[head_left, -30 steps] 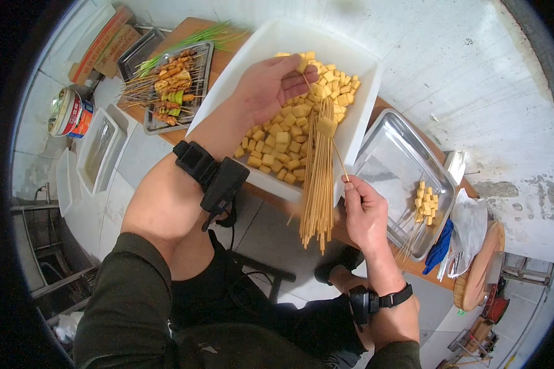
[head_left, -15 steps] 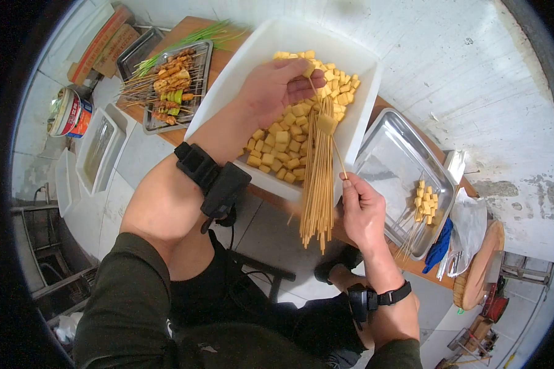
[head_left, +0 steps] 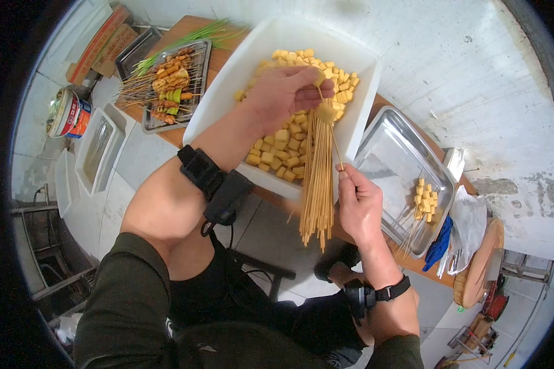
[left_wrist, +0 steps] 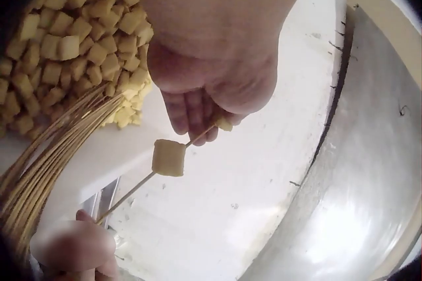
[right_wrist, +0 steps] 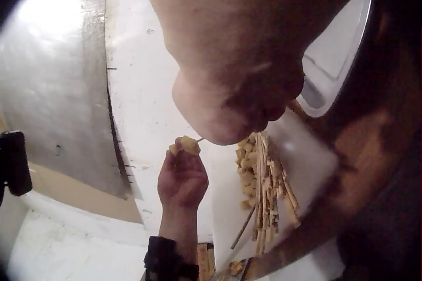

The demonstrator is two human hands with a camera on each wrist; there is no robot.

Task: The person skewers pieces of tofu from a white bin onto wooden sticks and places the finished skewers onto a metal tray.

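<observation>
With your right hand (head_left: 358, 206) pinching the skewer (left_wrist: 135, 186) low at 5 o'clock and your left hand (head_left: 283, 92) pinching a cube (left_wrist: 223, 123) at its tip over the white tub (head_left: 240, 67), push straight along the stick toward the threaded cube (head_left: 324, 112).

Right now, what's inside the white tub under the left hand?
The white tub holds loose yellow cubes and the tips of a bamboo skewer bundle. The left hand covers some cubes; the tub's floor beneath them is hidden.
</observation>
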